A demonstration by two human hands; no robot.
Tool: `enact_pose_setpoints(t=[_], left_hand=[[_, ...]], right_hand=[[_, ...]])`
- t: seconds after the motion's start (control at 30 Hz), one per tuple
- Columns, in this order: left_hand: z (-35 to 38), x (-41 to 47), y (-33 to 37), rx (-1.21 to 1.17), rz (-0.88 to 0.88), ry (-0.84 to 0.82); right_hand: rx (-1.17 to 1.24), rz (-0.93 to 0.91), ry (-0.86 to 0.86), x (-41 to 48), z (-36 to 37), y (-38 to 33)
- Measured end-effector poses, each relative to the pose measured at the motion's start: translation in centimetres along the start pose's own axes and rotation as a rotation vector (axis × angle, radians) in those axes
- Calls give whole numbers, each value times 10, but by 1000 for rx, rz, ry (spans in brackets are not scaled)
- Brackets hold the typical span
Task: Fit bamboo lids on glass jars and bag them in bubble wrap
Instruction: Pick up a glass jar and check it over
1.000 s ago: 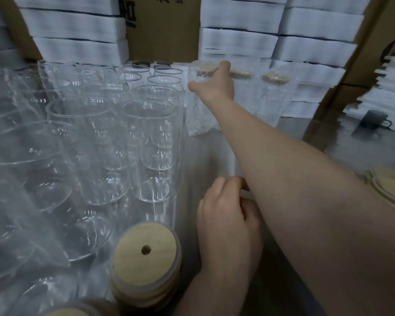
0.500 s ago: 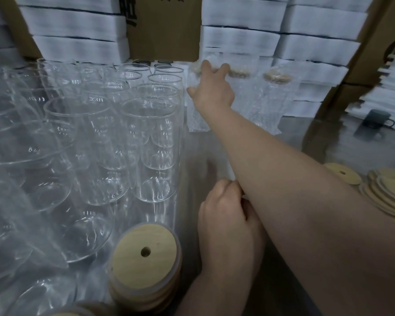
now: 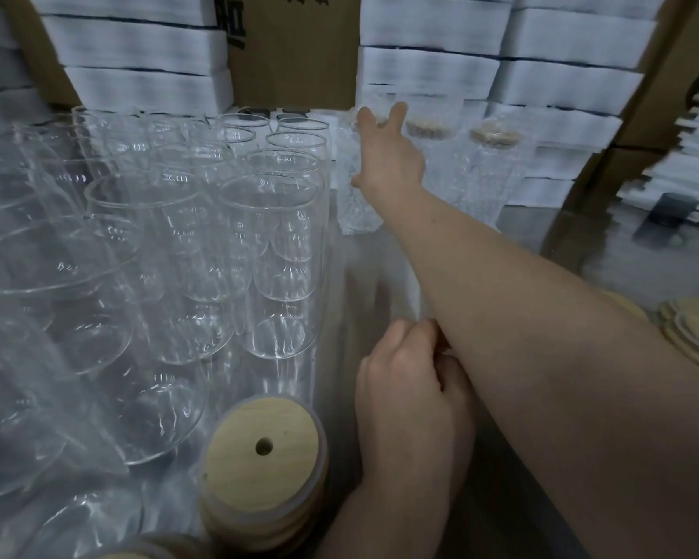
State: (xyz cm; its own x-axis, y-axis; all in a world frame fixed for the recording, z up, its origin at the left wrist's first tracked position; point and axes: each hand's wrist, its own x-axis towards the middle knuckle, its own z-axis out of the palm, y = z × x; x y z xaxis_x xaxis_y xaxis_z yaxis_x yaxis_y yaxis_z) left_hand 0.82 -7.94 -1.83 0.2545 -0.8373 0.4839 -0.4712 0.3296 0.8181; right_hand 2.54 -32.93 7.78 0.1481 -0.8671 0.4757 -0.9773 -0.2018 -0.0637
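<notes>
Now: right hand (image 3: 388, 155) at full reach, fingers (image 3: 366, 119) spread over top of leftmost bubble-wrapped jar (image 3: 358, 211), seemingly touching wrap, no closed grip. Jar upright, long axis vertical, lid end up, far back; two more bagged jars (image 3: 495, 167) beside it to right. Left hand (image 3: 412, 397) close in, fingers curled; whether pinching anything, cannot tell. Judgement: left hand nearer bamboo lid stack (image 3: 263, 449) and open glass jars (image 3: 267, 252), both on its left, jar mouths up.
</notes>
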Motion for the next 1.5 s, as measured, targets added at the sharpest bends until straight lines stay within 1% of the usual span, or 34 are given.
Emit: enact_pose_setpoints(t=[0.2,0.43,0.53,0.6,0.67,0.73,0.8,0.83,0.87,0.9,0.93,0.97,1.03,1.1,1.23,1.27,1.33,1.4,1.5], left_hand=[[-1,1,2,11,-2,-1],[-1,0,4,13,-17,-36],[-1,0,4,5,-27,-27],[-1,1,3,-11,-40,-19],[-1,2,3,-23,-51,-9],[-2,4,3,-30,-62,4],[-1,5,3,-43,-75,10],[-1,6,3,-46,-81,10],[-2,6,2,-48,-87,11],[-3,7,2,-46,-92,13],[-3,7,1,-45,-95,19],[-4,7,1,-45,-98,27],[-4,7,1,-48,-108,41],[-4,6,1,-43,-120,48],[-4,7,0,-36,-147,58],[-4,7,0,-34,-157,58],[-3,7,0,-25,-181,61],[-1,8,0,-24,-202,69],[0,10,-2,-14,-245,78]], right_hand=[[-81,80,-58,-2,-4,11],[-170,76,-23,-3,-11,12],[-136,77,-58,-3,-15,13],[-97,46,-93,-5,-18,11],[2,-10,-64,-9,-23,6],[188,-45,42,-19,-33,0],[474,-27,170,-33,-48,-7],[649,-17,199,-40,-55,-10],[823,-28,185,-48,-63,-13],[963,-56,134,-58,-72,-16],[1046,-97,66,-69,-82,-18],[1070,-142,-12,-81,-91,-19],[1003,-238,-165,-101,-106,-18],[889,-314,-269,-118,-114,-18],[632,-378,-365,-139,-108,-27],[601,-386,-365,-142,-104,-29],[636,-369,-336,-148,-98,-33],[727,-329,-286,-154,-93,-34],[905,-258,-161,-165,-88,-28]])
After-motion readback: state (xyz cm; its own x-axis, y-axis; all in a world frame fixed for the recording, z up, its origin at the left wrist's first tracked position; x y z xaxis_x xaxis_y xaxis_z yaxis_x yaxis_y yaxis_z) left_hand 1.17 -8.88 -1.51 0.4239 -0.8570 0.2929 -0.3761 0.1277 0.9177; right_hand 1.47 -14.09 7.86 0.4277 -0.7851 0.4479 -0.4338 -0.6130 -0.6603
